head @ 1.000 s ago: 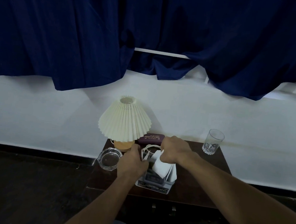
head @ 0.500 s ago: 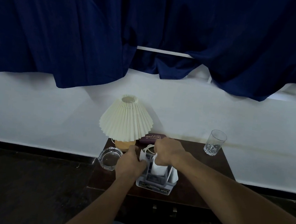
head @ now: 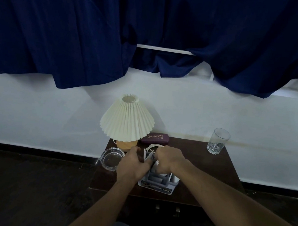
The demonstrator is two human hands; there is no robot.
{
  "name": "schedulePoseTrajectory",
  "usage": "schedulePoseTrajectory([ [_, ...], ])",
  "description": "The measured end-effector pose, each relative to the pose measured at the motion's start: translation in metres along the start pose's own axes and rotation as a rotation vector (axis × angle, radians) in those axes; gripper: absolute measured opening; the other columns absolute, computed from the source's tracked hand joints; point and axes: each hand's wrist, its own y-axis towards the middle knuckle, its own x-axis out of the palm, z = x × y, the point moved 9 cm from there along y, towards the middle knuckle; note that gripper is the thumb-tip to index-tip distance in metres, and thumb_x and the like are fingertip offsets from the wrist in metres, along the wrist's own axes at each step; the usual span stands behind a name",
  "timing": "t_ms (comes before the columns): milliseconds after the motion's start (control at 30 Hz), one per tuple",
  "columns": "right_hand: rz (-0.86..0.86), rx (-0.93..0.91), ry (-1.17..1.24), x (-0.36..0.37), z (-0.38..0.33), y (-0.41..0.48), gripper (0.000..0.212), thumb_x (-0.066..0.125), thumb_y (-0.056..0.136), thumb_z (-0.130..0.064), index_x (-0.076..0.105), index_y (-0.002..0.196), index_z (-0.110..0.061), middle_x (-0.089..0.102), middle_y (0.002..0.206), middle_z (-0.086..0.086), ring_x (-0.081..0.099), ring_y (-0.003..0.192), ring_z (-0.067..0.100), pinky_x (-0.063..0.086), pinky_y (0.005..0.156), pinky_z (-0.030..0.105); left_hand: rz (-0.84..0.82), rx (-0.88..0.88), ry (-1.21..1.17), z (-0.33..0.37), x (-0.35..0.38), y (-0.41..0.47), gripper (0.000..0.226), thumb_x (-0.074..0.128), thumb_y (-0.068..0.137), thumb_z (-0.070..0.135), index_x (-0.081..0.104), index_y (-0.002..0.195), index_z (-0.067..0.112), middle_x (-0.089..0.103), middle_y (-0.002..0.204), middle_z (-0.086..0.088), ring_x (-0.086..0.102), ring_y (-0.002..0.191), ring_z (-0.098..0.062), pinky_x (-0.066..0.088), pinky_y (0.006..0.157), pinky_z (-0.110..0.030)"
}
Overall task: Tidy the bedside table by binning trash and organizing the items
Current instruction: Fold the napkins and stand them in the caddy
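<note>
A grey compartment organizer (head: 156, 180) stands on a printed sheet (head: 155, 188) at the front of the dark bedside table (head: 209, 173). My left hand (head: 130, 163) grips the organizer's left side. My right hand (head: 167, 160) is closed on a white item that is pushed down into the organizer, and only a white edge (head: 173, 179) shows below my wrist. A white cable loop (head: 153, 146) sticks out between my hands. What the white item is cannot be told.
A pleated cream lamp (head: 126, 121) stands at the table's back left, with a maroon glasses case (head: 155, 138) beside it. A glass ashtray (head: 112, 158) sits at the left edge and a drinking glass (head: 218, 141) at the back right corner. Dark floor lies to the left.
My right hand has moved down and left, lowering the white item from above the organizer into it. My left hand has stayed on the organizer's left side.
</note>
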Motion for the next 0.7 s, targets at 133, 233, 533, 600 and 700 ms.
schedulePoseTrajectory([
  [133, 0.051, -0.011, 0.042, -0.008, 0.008, -0.002, 0.029, 0.076, 0.075, -0.034, 0.072, 0.103, -0.025, 0.066, 0.093, -0.004, 0.063, 0.087, 0.022, 0.045, 0.069, 0.032, -0.013, -0.019, -0.011, 0.000, -0.001, -0.003, 0.067, 0.064, 0.080, 0.065, 0.052, 0.132, 0.024, 0.069, 0.110, 0.009, 0.065, 0.103, -0.019, 0.049, 0.083, -0.035],
  [233, 0.147, 0.023, 0.182, -0.026, 0.023, -0.004, 0.030, 0.077, 0.075, -0.046, 0.074, 0.101, -0.031, 0.070, 0.100, -0.008, 0.066, 0.095, 0.018, 0.052, 0.077, 0.031, -0.015, -0.028, 0.004, 0.001, -0.003, -0.006, 0.057, 0.061, 0.085, 0.058, 0.055, 0.129, 0.023, 0.069, 0.112, 0.006, 0.065, 0.104, -0.022, 0.044, 0.079, -0.033],
  [533, 0.155, 0.560, 0.652, 0.007, 0.126, -0.045, 0.027, 0.052, 0.078, -0.027, 0.069, 0.088, -0.010, 0.074, 0.079, 0.008, 0.073, 0.062, 0.025, 0.059, 0.062, 0.031, -0.128, -0.092, 0.072, 0.001, 0.004, -0.013, 0.051, 0.028, 0.102, 0.044, 0.069, 0.108, 0.014, 0.069, 0.118, -0.013, 0.060, 0.103, -0.031, 0.043, 0.085, -0.038],
  [600, 0.014, 0.609, 0.795, 0.047, 0.131, -0.050, 0.027, 0.052, 0.087, -0.023, 0.066, 0.099, -0.003, 0.074, 0.081, 0.010, 0.073, 0.055, 0.025, 0.060, 0.054, 0.032, -0.167, -0.135, 0.062, 0.000, 0.008, -0.015, 0.056, 0.026, 0.102, 0.048, 0.072, 0.105, 0.015, 0.069, 0.113, -0.013, 0.058, 0.097, -0.028, 0.039, 0.081, -0.036],
  [700, -0.149, 0.616, 1.050, 0.093, 0.118, -0.051, 0.037, 0.052, 0.097, -0.027, 0.057, 0.123, -0.001, 0.071, 0.096, 0.016, 0.071, 0.059, 0.026, 0.061, 0.060, 0.033, -0.221, -0.146, 0.057, -0.002, 0.014, -0.016, 0.053, 0.035, 0.096, 0.058, 0.070, 0.090, 0.018, 0.069, 0.100, -0.006, 0.060, 0.090, -0.025, 0.042, 0.078, -0.037],
])
